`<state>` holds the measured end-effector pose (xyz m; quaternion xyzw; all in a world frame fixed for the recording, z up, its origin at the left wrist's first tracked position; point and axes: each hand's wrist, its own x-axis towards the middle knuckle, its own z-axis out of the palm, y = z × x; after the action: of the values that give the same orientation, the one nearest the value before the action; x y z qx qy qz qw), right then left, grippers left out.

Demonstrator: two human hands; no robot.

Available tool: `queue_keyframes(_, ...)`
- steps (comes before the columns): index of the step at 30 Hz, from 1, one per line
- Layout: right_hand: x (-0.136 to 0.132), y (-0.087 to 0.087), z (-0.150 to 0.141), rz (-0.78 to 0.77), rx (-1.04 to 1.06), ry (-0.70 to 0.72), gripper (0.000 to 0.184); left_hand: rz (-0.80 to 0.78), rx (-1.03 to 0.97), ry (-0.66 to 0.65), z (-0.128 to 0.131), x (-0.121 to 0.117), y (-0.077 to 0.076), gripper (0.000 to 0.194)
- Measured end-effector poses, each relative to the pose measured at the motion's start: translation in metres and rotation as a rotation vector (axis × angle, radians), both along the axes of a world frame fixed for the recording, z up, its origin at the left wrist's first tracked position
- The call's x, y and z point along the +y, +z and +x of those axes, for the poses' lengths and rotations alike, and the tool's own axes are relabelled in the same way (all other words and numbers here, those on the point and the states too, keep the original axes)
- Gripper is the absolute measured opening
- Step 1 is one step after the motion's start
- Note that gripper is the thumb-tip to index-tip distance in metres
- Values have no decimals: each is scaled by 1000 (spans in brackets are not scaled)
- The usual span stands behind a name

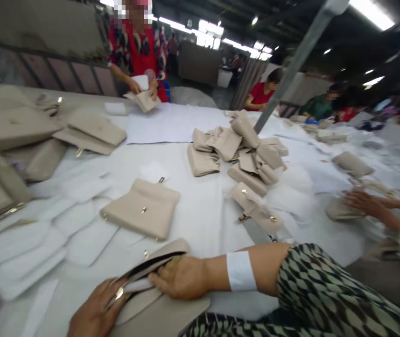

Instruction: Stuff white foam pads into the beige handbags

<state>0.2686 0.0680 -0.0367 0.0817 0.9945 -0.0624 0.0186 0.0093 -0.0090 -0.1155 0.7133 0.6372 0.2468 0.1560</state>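
My left hand (95, 311) and my right hand (181, 278) both hold a beige leather flap purse (161, 316) at the bottom of the view. Its flap is lifted, showing a dark inner edge, and a small gold clasp (119, 293) sits near my left fingers. My right wrist wears a white band (241, 270). Just beyond my hands, a similar purse (140, 209) lies flat on white sheeting, not touched by either hand. A loose heap of beige purses (237, 154) lies farther ahead.
Larger beige leather pieces (91, 133) are stacked at the left, beside white padded sheets (27, 252). A co-worker's hand (368, 205) reaches over a purse at the right. Another co-worker in a red apron (144, 51) handles a purse across the table. A grey metal pole (291, 79) slants upward.
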Motion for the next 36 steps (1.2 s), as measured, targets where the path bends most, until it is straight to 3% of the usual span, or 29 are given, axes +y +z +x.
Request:
queue_keyframes(3,8,-10,5,26,36,-73,43,-122,32,34,13,-2,25,26)
queue_keyframes(6,14,-24,-3,-68,125,-152,44,-139,22,59,18,6,36,23)
queue_keyframes(11,19,-18,-12,-286,318,-259,31,-30,-87,210,24,2,36,39)
queue_keyframes(16,19,0,-40,-255,287,-272,32,37,-12,367,35,-8,38,31)
queue_keyframes(20,30,-14,-46,-298,160,-232,33,41,93,419,37,-12,42,18)
queue_keyframes(23,44,-29,-44,-337,194,-315,33,20,141,435,35,-11,45,13)
queue_keyframes(27,38,-22,-52,-406,333,-301,31,-43,170,447,35,-10,48,14)
queue_keyframes(31,10,-5,-69,-336,297,-223,29,-97,172,447,34,-11,52,17)
queue_keyframes(36,1,-6,-78,-190,179,-294,26,-189,12,386,32,-10,53,22)
